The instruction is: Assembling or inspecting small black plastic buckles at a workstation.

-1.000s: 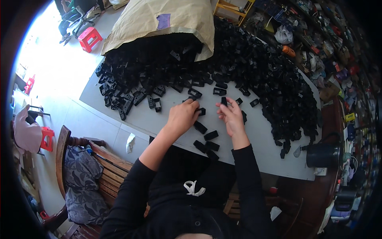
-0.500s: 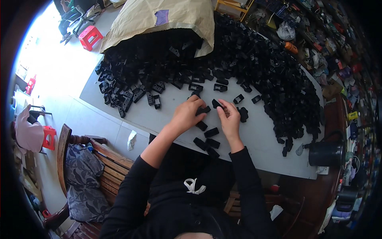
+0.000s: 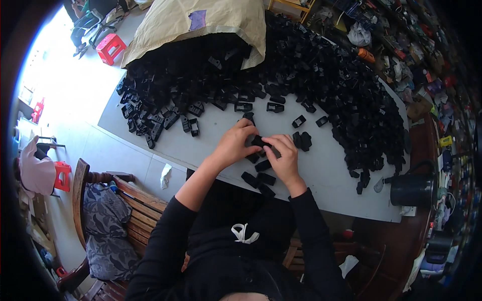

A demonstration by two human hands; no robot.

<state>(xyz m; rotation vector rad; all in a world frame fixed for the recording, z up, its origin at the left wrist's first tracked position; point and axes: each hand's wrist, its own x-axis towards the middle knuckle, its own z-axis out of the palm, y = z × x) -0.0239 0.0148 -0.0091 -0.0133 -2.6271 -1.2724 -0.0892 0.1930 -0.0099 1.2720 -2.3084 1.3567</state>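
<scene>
Over the near part of the grey tabletop [image 3: 326,175], my hands meet around a small black plastic part [image 3: 258,141]. My left hand [image 3: 235,144] grips it between thumb and fingers. From the other side my right hand [image 3: 283,158] pinches at the same spot; whether a second small piece is in those fingertips is hidden. Just below the hands, several loose black block-shaped parts [image 3: 250,179] lie near the table edge. A pair of dark pieces [image 3: 302,141] rests beside my right hand, and hollow black parts [image 3: 275,107] lie farther off.
A large heap of black parts [image 3: 341,95] curves along the far and right side. More spill from a tan sack [image 3: 226,17]. A black pot-like container [image 3: 411,190] stands at right. To the left are a wooden bench [image 3: 143,213] and a red stool [image 3: 110,48].
My right hand has moved left and brought its small black piece against the part in my left hand. The hands were apart before and now touch the same part.
</scene>
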